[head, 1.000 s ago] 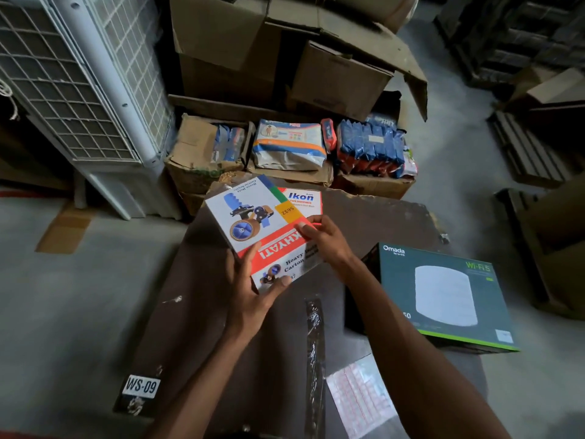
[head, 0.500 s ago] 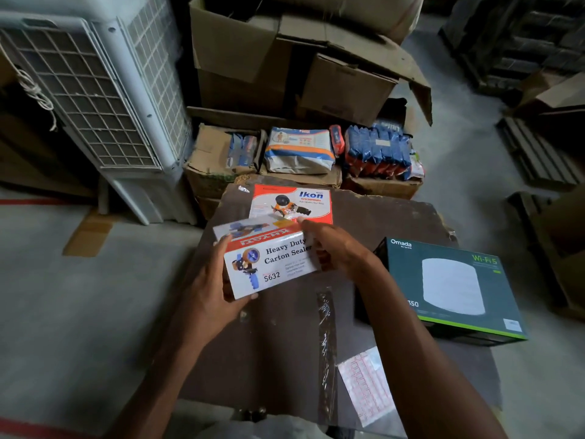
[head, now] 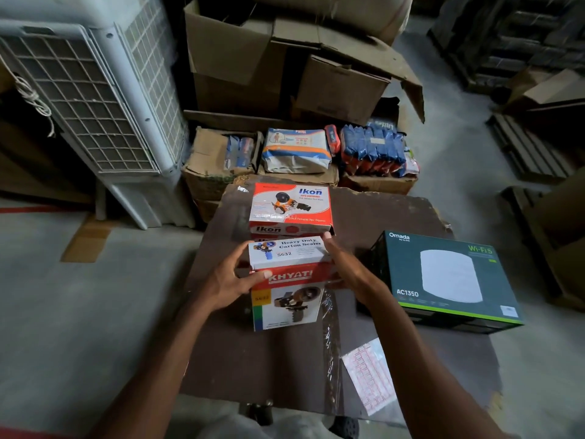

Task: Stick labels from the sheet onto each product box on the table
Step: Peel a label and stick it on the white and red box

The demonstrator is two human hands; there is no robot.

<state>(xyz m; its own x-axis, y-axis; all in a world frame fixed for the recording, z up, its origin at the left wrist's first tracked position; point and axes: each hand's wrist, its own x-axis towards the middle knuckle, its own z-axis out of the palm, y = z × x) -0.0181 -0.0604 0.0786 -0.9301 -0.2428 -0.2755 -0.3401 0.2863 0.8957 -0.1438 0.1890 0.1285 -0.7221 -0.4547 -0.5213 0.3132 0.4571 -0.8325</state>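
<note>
Head view: dark brown table [head: 285, 369] on concrete floor; air cooler [head: 95, 99] at far left, cardboard cartons [head: 285, 68] behind. On table: Ikon box [head: 291, 207] at far edge, Omada box [head: 446, 277] to the right, label sheet [head: 368, 377] near front edge w/ clear plastic strip [head: 330, 353] beside it. Khyati box [head: 286, 282] at centre, just in front of Ikon box; left hand [head: 232, 285] grips its left side, thumb across the red band; right hand [head: 351, 272] holds its right side, fingers curled along the edge.

head camera — looks forward and down, close over the table [head: 395, 217].
</note>
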